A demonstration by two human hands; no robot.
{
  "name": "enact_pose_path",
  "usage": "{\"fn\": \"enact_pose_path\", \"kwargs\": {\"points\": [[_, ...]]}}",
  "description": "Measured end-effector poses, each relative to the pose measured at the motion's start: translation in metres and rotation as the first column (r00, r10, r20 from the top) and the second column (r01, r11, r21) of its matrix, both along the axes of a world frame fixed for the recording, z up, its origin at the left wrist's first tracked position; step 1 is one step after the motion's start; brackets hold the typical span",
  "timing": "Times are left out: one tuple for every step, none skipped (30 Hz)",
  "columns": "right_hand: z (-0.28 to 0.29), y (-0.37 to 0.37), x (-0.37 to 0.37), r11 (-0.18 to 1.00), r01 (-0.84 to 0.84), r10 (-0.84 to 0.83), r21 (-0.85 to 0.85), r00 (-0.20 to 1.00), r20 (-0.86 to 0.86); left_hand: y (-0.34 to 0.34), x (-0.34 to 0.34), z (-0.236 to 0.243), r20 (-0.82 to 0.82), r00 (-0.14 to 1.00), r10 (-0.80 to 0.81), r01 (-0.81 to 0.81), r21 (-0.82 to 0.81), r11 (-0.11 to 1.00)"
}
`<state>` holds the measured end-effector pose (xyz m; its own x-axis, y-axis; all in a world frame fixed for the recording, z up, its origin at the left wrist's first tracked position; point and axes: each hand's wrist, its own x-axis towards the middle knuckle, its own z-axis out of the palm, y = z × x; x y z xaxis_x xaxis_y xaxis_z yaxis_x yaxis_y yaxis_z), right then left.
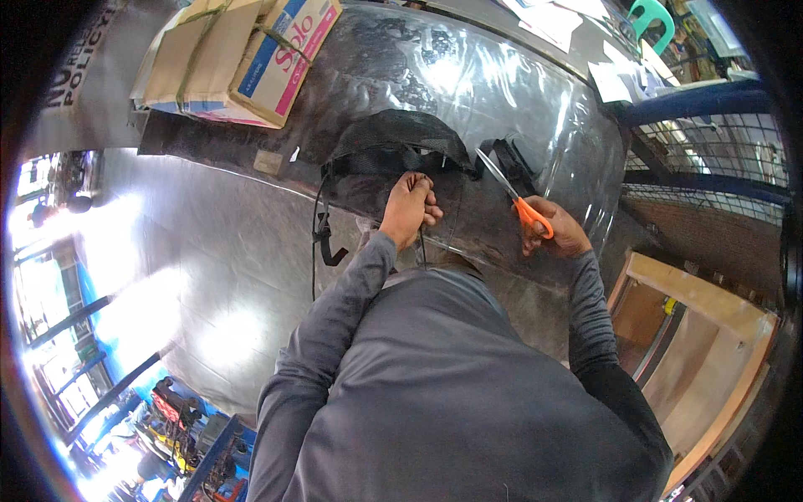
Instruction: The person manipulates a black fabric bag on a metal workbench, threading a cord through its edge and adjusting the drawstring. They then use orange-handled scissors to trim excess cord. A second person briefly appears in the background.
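A black belt bag (400, 132) lies near the front edge of the plastic-covered table. My left hand (407, 211) is closed in a pinch just in front of it, and a thin black cord (423, 248) hangs below the fingers. To the right, my right hand (552, 230) grips scissors (529, 211) by their orange handles. Their blades point away and to the left, over a black strap (512, 166) beside the bag. Another strap with a buckle (324, 238) dangles over the table edge at left. What sits between my left fingertips is mostly hidden.
A cardboard box (226, 63) tied with cord stands at the far left of the table (468, 63). Papers (552, 25) lie at the back. Blue-framed wire mesh (711, 138) borders the right side. A wooden frame (698, 284) stands low at right.
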<state>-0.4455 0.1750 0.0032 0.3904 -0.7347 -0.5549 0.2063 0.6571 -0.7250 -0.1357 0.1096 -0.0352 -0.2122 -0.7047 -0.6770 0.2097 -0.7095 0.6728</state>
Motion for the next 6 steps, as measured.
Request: {"fn": "enact_pose_path", "kwargs": {"points": [[0.000, 0.007, 0.004, 0.999, 0.033, -0.033, 0.012, 0.999, -0.007, -0.001, -0.002, -0.007, 0.011, 1.000, -0.019, 0.019, 0.015, 1.000], [-0.002, 0.012, 0.005, 0.997, 0.067, -0.067, 0.024, 0.998, -0.013, -0.001, -0.004, -0.012, 0.022, 0.999, -0.039, 0.039, 0.031, 0.999], [-0.007, 0.016, 0.005, 0.998, 0.060, -0.060, 0.025, 0.998, -0.014, -0.001, -0.007, -0.014, 0.053, 0.995, -0.080, 0.080, 0.004, 0.997], [-0.009, 0.021, 0.003, 0.997, 0.060, -0.059, 0.041, 0.998, -0.018, 0.000, -0.012, -0.016, 0.086, 0.989, -0.120, 0.122, -0.022, 0.992], [-0.012, 0.025, 0.003, 0.997, 0.059, -0.058, 0.058, 0.998, -0.022, 0.002, -0.017, -0.018, 0.119, 0.980, -0.158, 0.165, -0.047, 0.985], [-0.012, 0.028, 0.005, 0.995, 0.061, -0.059, 0.076, 0.998, -0.025, 0.002, -0.020, -0.019, 0.120, 0.977, -0.174, 0.180, -0.044, 0.983]]}}
